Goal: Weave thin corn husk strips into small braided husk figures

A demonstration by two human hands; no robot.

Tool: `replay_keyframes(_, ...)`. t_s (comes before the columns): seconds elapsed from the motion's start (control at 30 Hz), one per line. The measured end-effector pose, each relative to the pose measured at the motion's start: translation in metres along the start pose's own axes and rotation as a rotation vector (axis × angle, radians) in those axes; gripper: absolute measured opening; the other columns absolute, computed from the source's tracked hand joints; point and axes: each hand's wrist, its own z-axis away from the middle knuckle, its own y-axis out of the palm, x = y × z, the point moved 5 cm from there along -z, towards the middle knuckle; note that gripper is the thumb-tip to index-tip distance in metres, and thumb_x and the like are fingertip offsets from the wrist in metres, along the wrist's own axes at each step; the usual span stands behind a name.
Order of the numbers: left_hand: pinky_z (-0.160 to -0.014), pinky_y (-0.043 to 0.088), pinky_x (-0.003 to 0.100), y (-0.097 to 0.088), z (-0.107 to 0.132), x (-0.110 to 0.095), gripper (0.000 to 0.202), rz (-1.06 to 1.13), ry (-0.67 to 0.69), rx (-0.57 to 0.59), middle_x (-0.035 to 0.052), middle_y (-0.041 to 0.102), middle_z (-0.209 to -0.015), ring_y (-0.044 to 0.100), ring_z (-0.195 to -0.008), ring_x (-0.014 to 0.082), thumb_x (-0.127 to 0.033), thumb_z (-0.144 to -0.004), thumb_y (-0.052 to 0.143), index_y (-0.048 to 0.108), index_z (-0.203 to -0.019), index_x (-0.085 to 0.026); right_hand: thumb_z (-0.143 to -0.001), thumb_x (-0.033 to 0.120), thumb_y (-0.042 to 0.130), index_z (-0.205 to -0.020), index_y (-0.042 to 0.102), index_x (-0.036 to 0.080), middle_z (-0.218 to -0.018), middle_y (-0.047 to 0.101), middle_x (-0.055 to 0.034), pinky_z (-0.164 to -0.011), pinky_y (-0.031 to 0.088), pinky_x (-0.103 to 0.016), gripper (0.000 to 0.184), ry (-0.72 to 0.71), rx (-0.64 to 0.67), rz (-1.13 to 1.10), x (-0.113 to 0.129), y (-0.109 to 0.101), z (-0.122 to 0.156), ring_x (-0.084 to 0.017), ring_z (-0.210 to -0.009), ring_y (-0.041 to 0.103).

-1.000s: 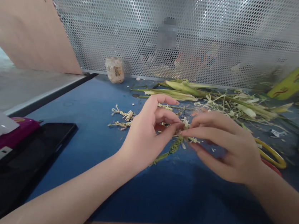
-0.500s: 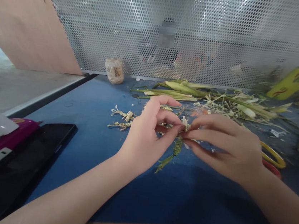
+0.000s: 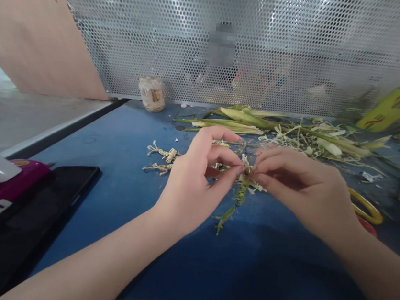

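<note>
While left hand (image 3: pixel 191 182) and right hand (image 3: pixel 303 190) pinch the woven leaf strip (image 3: pixel 240 196) mid-frame, fingers closed on it, plaiting looks midway; another fold needs tension.

In the middle of the frame, the braided strip (image 3: pixel 240 195) hung pinched between the left hand (image 3: pixel 196 183) and the right hand (image 3: pixel 307 191), over the counter (image 3: pixel 137 196). Two small braids (image 3: pixel 161 160) lay left of them, a leaf heap (image 3: pixel 281 130) upper right and a tablet (image 3: pixel 21 226) lower left.
</note>
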Motion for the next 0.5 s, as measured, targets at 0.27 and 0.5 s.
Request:
replay_keyframes(0.27,-0.068,0.051,0.023,-0.001,0.005,-0.012,0.029,-0.334,0.270,0.025,-0.0035,0.065,-0.082,0.062,-0.076,0.0109,-0.010,-0.076,0.053,0.048,-0.100,-0.025,-0.075,0.029,0.058,-0.071,0.060,0.019,-0.077,0.064,-0.0021,-0.050,0.047,-0.021,0.011,0.168,0.041,0.003,-0.013,0.002,-0.001,-0.013,-0.066,0.060)
replay_keyframes(0.5,-0.083,0.049,0.026,-0.003,0.007,-0.023,0.026,-0.450,0.432,0.047,-0.0027,0.067,-0.090,0.062,-0.086,0.0114,-0.013,-0.074,0.056,0.054,-0.098,-0.025,-0.075,0.025,0.057,-0.072,0.061,0.020,-0.080,0.064,-0.0011,-0.048,0.046,-0.020,0.007,0.057,0.041,0.049,-0.006,0.000,0.000,-0.010,-0.064,0.059)
